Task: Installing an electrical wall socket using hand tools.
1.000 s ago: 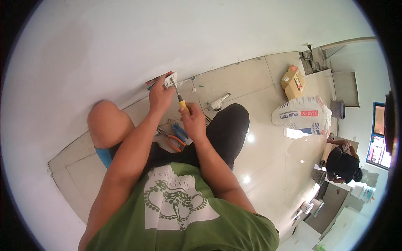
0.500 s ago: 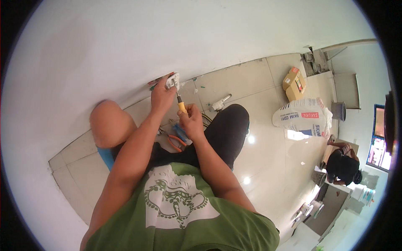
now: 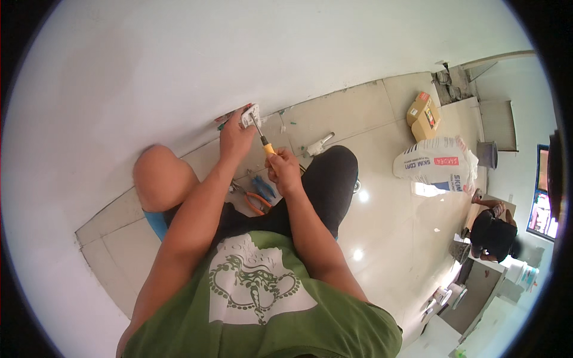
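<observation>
Low by the wall, my left hand (image 3: 236, 142) is closed around a white electrical socket plate (image 3: 253, 112), its back side turned up. Bits of red and green at the wall opening (image 3: 225, 119) show beside the fingers, too small to make out fully. In my right hand (image 3: 285, 170) is a screwdriver (image 3: 267, 144) with a yellow handle, gripped near its end. Its metal shaft slants up and left, and the tip meets the plate. Between my legs lie orange-handled pliers (image 3: 256, 204) and a blue-handled tool (image 3: 262, 186).
A white blow torch-like tool (image 3: 319, 145) lies on the tiles (image 3: 343, 119) beyond my right knee. Farther right stand a cardboard box (image 3: 424, 118), a big white sack (image 3: 436, 164) and a grey bucket (image 3: 487, 155). Another person (image 3: 492, 232) crouches at far right.
My right hand has slid slightly right and down along the screwdriver handle, showing more of the tool. The view has shifted a little; the left hand still holds the socket plate.
</observation>
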